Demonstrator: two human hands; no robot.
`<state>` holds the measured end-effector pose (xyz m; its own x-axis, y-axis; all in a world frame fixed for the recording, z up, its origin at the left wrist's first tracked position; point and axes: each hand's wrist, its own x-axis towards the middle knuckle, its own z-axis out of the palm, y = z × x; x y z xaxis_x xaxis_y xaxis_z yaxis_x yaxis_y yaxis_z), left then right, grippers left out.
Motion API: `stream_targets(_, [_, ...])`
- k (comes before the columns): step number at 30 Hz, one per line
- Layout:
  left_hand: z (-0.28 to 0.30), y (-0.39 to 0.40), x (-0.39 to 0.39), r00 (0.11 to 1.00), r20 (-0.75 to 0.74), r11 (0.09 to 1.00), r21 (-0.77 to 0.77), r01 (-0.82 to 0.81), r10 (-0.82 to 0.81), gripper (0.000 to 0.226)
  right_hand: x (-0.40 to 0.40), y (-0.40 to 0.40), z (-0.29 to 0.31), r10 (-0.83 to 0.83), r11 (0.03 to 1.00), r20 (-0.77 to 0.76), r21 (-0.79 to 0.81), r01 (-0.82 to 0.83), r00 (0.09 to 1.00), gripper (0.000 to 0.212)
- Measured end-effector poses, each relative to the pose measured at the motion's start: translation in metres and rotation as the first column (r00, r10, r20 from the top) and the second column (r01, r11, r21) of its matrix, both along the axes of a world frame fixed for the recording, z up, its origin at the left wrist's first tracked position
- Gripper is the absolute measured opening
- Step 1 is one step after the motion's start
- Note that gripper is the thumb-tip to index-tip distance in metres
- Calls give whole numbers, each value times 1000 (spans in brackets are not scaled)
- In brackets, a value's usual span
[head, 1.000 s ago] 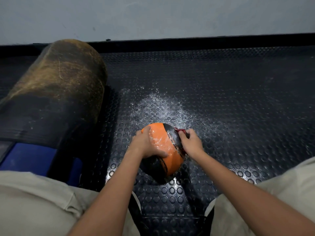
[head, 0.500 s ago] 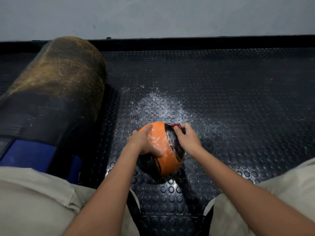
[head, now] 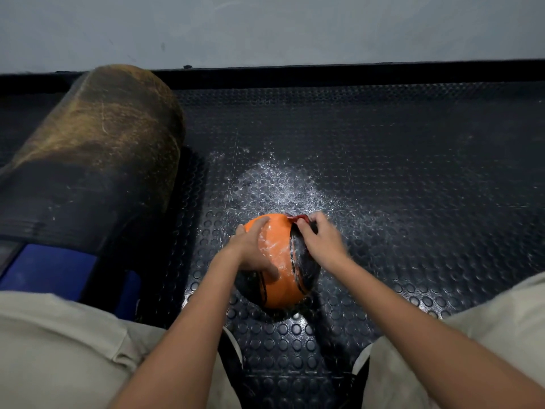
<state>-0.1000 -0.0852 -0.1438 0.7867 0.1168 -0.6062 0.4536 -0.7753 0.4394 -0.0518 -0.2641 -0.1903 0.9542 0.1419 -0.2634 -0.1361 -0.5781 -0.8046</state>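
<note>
Where the studded black mat [head: 413, 202] meets a grey wall [head: 265, 25], an orange-and-black ball [head: 281, 278] sits at the near edge of a white-speckled patch [head: 280, 181]. The left hand [head: 250, 249] grips the ball; the right hand [head: 321, 243] pinches what may be a red cloth [head: 300, 217] against it. A worn roll [head: 97, 149] lies left.

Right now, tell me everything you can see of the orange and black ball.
The ball is orange with black panels and thin dark seam lines, glossy, with whitish smears on its orange face. It sits on the studded black floor mat. The left hand grips its left side, thumb across the front; the right hand pinches a red cloth against its upper right.
</note>
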Motion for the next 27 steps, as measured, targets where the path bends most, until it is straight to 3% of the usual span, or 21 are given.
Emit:
stream_targets(7, [-7, -19, -8, 981, 161, 993, 20, -117, 112, 138, -5, -14, -24, -133, 989, -115, -75, 125, 984, 24])
stream_targets(11, [-4, -14, -5, 979, 129, 987, 12, -162, 159, 141, -1, 0, -5, -73, 997, -1, -14, 73, 997, 21])
stream_targets(15, [-1, -15, -5, 986, 110, 991, 37, -128, 124, 142, -7, -4, -18, -19, 998, 39, -51, 21, 999, 16])
stream_targets(20, [0, -18, -5, 991, 72, 992, 50, -116, 112, 147, -4, -16, -28, -173, 984, -185, -62, 164, 967, 23])
stream_targets(23, [2, -13, -4, 986, -23, 982, 97, -162, 165, 147, 0, -5, -11, -125, 992, -91, -41, 122, 988, 24])
stream_targets(27, [2, -8, -4, 984, -34, 983, 59, -172, 174, 148, 3, 2, -7, -20, 1000, -2, -13, 20, 1000, 19])
